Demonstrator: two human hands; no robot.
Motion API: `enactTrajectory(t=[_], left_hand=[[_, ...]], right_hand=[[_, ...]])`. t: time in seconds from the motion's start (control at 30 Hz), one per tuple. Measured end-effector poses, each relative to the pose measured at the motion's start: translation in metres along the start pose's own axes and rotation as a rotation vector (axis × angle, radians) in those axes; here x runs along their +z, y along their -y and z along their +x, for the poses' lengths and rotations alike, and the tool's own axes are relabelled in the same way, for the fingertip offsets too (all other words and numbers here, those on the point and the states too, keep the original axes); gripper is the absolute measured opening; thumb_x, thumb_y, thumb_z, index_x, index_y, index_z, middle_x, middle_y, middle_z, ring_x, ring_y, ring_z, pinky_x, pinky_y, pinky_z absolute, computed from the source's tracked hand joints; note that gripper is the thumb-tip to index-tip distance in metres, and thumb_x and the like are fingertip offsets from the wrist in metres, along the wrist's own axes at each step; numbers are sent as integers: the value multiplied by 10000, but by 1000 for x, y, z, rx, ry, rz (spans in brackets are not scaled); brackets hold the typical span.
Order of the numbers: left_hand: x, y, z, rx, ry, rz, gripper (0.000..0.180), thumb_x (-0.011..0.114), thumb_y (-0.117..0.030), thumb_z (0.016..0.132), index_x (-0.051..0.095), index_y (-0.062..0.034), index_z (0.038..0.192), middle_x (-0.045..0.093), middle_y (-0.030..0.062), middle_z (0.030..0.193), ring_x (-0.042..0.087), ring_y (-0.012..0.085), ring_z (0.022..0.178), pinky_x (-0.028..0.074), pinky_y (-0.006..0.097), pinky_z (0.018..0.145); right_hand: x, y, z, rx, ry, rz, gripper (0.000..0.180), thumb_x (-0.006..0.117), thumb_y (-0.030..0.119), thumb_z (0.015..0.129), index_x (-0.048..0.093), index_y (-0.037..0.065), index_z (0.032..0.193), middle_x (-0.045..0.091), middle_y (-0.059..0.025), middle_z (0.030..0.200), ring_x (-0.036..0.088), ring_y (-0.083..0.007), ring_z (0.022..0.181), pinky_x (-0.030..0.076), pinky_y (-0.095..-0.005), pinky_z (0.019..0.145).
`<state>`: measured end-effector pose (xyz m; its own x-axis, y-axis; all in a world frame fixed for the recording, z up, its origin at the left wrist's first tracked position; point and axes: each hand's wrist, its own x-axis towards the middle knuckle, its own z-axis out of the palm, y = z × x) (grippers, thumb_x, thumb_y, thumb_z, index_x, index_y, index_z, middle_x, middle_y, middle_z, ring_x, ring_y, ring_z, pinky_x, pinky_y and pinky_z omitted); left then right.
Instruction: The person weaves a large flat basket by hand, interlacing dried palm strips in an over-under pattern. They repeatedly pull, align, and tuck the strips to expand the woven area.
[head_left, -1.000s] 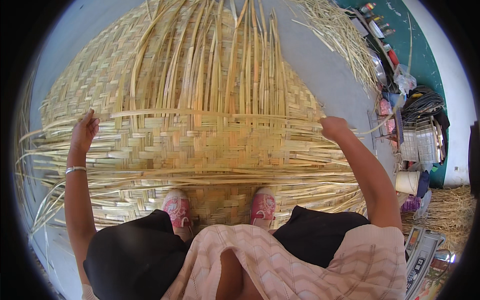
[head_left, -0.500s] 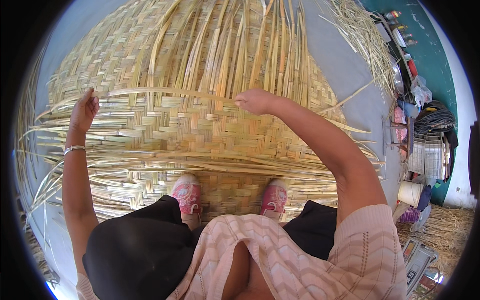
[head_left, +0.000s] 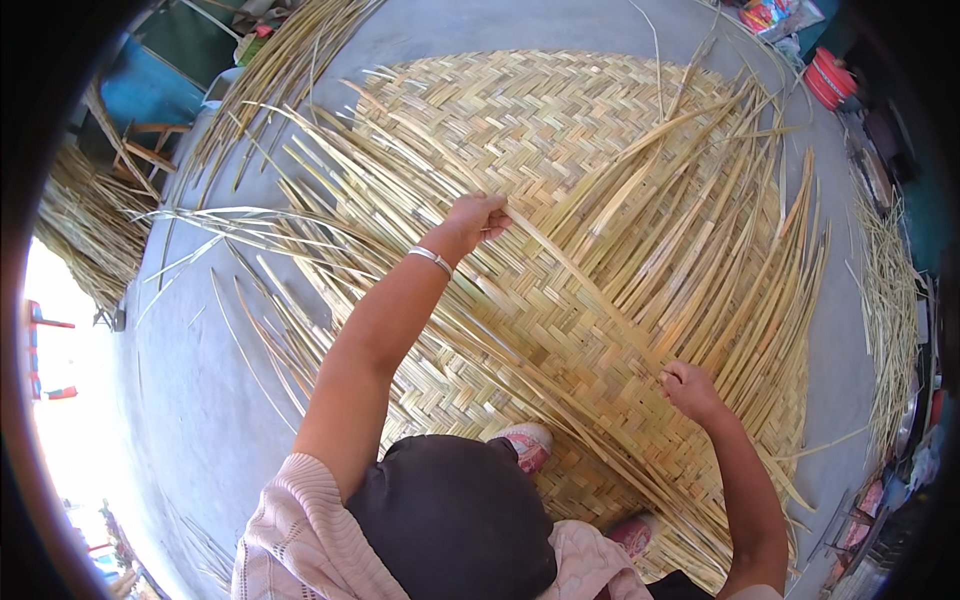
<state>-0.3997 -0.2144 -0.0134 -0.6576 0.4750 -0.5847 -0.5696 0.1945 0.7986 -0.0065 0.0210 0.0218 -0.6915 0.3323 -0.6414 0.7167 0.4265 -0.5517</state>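
Note:
A long, pale split-cane strip [head_left: 590, 290] runs taut and slanting between my hands, just over a half-woven mat [head_left: 500, 125] of the same material. Its far-left end is pinched in the fingers of my left hand [head_left: 478, 222], which wears a bangle at the wrist. Nearer and to the right, my right hand [head_left: 690, 392] closes on the strip's other part. Beneath it, many unwoven strips [head_left: 690, 225] fan out from the weave toward the far right. Another bundle of loose strips [head_left: 400, 170] crosses the mat's left side under my left arm.
My pink shoes [head_left: 527, 448] stand on the mat. Grey floor [head_left: 190, 350] surrounds it. Bundles of cane [head_left: 270, 90] lie at the far left, and loose straw [head_left: 890, 310] lies along the right. A red round container [head_left: 830, 80] is at the far right.
My view has turned, so the mat now appears slanted. Both hands still hold the strip stretched; it now runs from upper left down to lower right instead of nearly level.

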Motion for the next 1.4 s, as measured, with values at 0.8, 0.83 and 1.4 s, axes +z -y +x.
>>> enactTrajectory(t=[0.8,0.83,1.4], left_hand=[[106,-25,-120,423,115,-162,130,613,-193,944,609,-65,919,672,49,825,657,140,764,505,265,747],[105,-28,-122,432,103,-185,131,614,-191,943,610,-62,921,672,50,826,656,141,763,507,264,744],[22,-6,-29,242,126,-217,119,639,-188,928,594,-82,958,653,37,820,673,158,779,546,258,670]], right_hand=[[-35,-20,47,350,-559,-154,254,547,242,905,659,16,941,675,-173,881,654,-324,811,507,-428,686],[-39,-23,47,388,-585,-74,260,537,241,908,659,14,948,675,-174,868,654,-321,792,509,-425,685],[-5,38,6,-415,-484,-207,273,462,249,936,619,26,939,653,-157,957,617,-329,899,486,-442,794]])
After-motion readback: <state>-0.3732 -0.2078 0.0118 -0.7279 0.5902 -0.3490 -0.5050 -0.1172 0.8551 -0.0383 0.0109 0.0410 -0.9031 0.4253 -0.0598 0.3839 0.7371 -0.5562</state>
